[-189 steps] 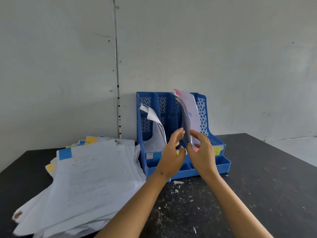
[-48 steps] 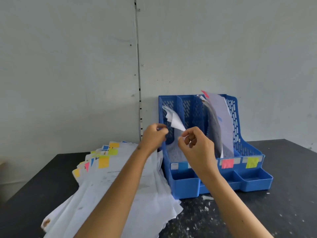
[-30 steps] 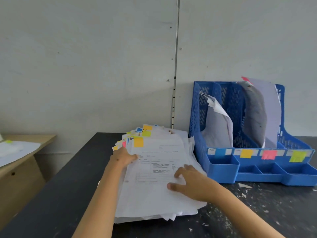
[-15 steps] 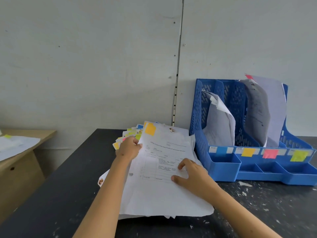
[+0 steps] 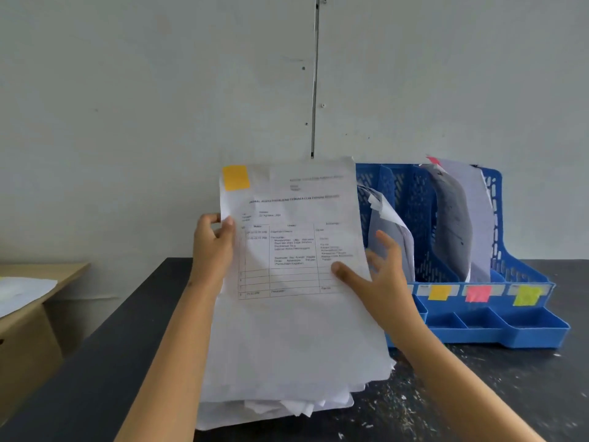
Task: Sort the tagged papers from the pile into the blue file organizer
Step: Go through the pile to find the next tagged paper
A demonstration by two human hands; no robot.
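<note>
I hold up a printed sheet (image 5: 293,250) with an orange tag (image 5: 236,177) at its top left corner. My left hand (image 5: 213,247) pinches its left edge. My right hand (image 5: 379,275) is spread at the right edge, thumb touching the sheet's front. Under it the pile of papers (image 5: 287,393) lies on the black table (image 5: 95,362). To the right stands the blue file organizer (image 5: 497,327), with orange (image 5: 439,291), pink (image 5: 477,293) and yellow (image 5: 527,295) labels on its front. Curled sheets (image 5: 390,237) stand in its left slot, more sheets (image 5: 459,224) further right.
A wooden desk (image 5: 28,327) with a white sheet (image 5: 22,290) on it stands lower at the left. The grey wall rises right behind the table and the organizer. White flecks dot the tabletop near the front right.
The orange-tagged sheet has come up off the pile to stand nearly upright in front of me. My left hand rose with its edge, and my right hand lifted from the pile to the sheet's right edge.
</note>
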